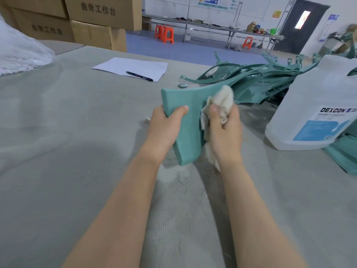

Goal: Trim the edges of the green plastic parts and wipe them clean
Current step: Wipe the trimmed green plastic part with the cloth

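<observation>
Left hand (164,124): forearm extended, fingers gripping green part (185,120), held tilted above table (58,151). Right hand (225,126): fingers clenched round cloth (222,102), pressed against part's right edge.

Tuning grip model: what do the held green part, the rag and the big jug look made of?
Green part: looks like moulded plastic, matte teal, smooth rounded edges. Rag: soft cream cloth, fuzzy and crumpled, maybe cotton. Jug: translucent white plastic, probably, with a printed label.
</observation>
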Motion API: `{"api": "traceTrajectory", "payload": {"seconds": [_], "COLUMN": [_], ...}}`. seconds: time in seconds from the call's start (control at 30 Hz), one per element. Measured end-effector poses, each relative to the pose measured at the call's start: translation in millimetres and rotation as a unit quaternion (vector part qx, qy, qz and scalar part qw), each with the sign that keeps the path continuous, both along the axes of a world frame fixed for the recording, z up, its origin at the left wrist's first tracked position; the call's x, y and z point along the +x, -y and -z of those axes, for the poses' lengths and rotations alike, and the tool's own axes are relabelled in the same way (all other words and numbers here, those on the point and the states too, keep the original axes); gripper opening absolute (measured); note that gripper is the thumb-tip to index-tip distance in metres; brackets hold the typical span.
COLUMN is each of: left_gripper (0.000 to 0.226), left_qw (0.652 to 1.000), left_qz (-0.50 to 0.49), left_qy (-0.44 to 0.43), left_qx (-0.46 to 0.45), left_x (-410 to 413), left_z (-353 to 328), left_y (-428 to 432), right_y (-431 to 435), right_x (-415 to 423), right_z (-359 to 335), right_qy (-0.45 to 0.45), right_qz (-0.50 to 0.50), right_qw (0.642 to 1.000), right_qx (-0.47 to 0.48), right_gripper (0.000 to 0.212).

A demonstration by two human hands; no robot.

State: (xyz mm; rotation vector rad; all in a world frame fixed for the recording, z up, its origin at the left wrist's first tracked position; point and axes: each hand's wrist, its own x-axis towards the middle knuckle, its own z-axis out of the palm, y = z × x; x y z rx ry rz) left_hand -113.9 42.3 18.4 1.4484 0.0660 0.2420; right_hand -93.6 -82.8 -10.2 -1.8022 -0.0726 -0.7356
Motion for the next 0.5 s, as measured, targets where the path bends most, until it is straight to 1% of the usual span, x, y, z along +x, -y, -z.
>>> {"api": "traceTrajectory", "payload": {"seconds": [0.07, 0.13, 0.27, 0.33, 0.4, 0.43, 0.5], "left_gripper": [0.011, 0.012, 0.016, 0.015, 0.017, 0.018, 0.019], "left_qw": [0.999, 0.999, 0.999, 0.998, 0.998, 0.997, 0.996], "left_qz": [-0.005, 0.005, 0.03, 0.041, 0.048, 0.053, 0.065], "left_qy": [0.014, 0.021, 0.029, 0.029, 0.025, 0.023, 0.022], "left_qx": [0.029, 0.034, 0.03, 0.027, 0.037, 0.045, 0.058], "left_x": [-1.2, -2.9, -4.9, -5.0, -4.4, -4.3, -4.0], "left_z": [-0.3, -0.7, -1.6, -1.0, 0.6, 1.4, 3.0], "left_y": [-0.4, -0.4, -2.2, -3.0, -3.2, -2.8, -1.2], "right_y": [-4.0, -3.8, -2.2, -3.0, -3.0, -2.9, -1.7], "right_x": [-0.2, -0.5, -4.8, -5.0, -2.7, -1.8, -0.3], "right_z": [1.5, 1.2, -2.7, -3.3, -1.7, -1.0, 0.0], "right_qy": [-0.023, -0.033, -0.017, -0.03, -0.054, -0.065, -0.081], "right_qz": [-0.014, 0.001, 0.037, 0.056, 0.074, 0.079, 0.076], "right_qw": [0.996, 0.995, 0.996, 0.995, 0.993, 0.993, 0.993], "right_qx": [-0.083, -0.094, -0.076, -0.078, -0.072, -0.052, 0.028], "right_gripper": [0.014, 0.019, 0.027, 0.031, 0.03, 0.028, 0.029]}}
